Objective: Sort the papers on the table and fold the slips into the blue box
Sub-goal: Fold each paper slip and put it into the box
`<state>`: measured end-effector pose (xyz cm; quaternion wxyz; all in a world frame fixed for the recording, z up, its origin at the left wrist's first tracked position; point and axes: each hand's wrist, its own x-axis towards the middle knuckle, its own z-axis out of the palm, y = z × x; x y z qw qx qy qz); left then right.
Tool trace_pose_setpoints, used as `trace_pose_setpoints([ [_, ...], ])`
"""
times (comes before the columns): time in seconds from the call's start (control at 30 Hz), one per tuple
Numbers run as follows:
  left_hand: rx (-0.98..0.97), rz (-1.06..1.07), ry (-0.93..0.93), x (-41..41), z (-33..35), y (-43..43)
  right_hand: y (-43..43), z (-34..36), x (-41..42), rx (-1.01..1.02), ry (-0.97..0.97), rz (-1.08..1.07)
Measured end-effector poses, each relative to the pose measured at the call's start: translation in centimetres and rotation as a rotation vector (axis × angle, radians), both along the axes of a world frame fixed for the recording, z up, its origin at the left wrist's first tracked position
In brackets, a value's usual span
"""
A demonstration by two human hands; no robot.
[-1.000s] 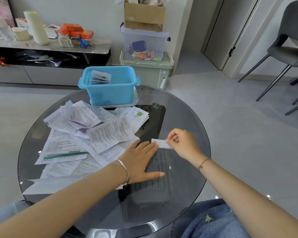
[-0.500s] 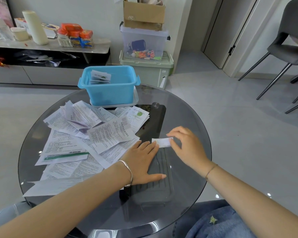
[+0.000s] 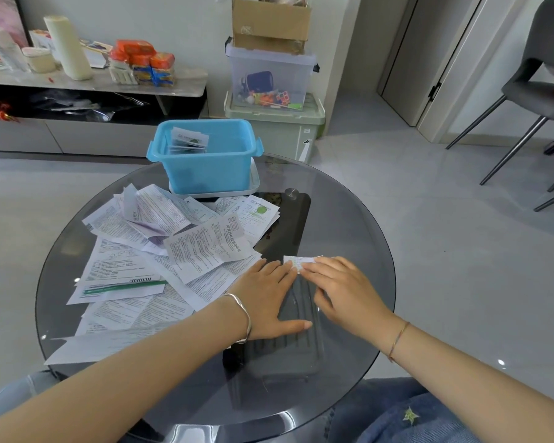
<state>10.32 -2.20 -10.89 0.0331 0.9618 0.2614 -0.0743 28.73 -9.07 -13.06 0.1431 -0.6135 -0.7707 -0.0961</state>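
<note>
The small slip (image 3: 291, 261) lies flat on the glass table (image 3: 349, 219), a little right of the middle, pinned from both sides. My left grip (image 3: 266, 295) is spread wide, palm down, its fingertips touching the slip's left end. My right grip (image 3: 346, 290) is wide too, straight fingers pressing on the slip's right part (nothing curls round it). Right of the slip and beyond it, open glass runs out to the round rim. Just left of my left grip the loose pile of printed papers (image 3: 160, 260) covers the table's left half, sheets overlapping. At the far edge the blue box (image 3: 205, 167) stands open on a white tray (image 3: 215, 193), well apart from both grips, with folded slips (image 3: 187, 140) leaning inside its left end.
</note>
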Motion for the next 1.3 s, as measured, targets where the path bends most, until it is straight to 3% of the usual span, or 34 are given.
trace_pose_setpoints([
  [0.53, 0.087, 0.007, 0.064, 1.5, 0.7, 0.2, -1.6, 0.0, 2.3, 0.001, -0.076, -0.063],
  [0.9, -0.022, -0.028, 0.159, -0.5, 1.6, 0.8, 0.0, -0.1, 2.1, -0.088, 0.087, -0.081],
  [1.2, -0.092, -0.052, -0.003, 0.1, 3.1, 3.3, 1.7, 1.2, 2.0, 0.090, -0.212, 0.037],
  [1.3, -0.152, -0.021, -0.088, 0.7, 3.4, 5.0, 1.8, 1.2, 2.0, 0.009, -0.304, 0.043],
])
